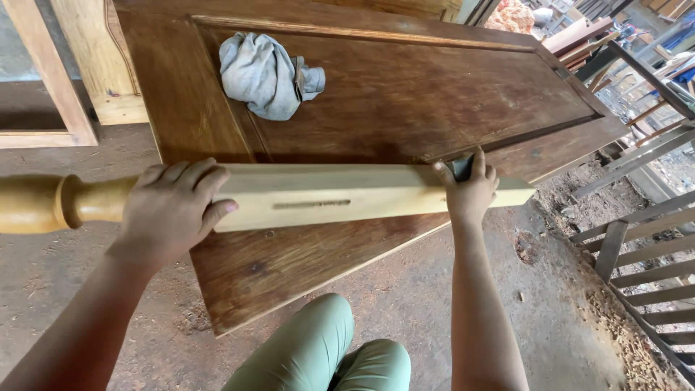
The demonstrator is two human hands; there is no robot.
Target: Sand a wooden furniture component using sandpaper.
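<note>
A long pale wooden post point(340, 195) with a turned rounded end at the left and a narrow slot in its side lies across a dark brown wooden door panel point(405, 94). My left hand point(174, 206) grips the post where the square part meets the turned part. My right hand point(470, 190) presses a small dark piece, likely sandpaper point(460, 168), against the post's top near its right end.
A crumpled grey cloth point(266, 74) lies on the door panel at the back. Pale wooden frames point(54, 80) lean at the left. Slatted wooden frames point(637, 253) stand at the right beside sawdust on the ground. My knee in green trousers point(318, 347) is below the panel.
</note>
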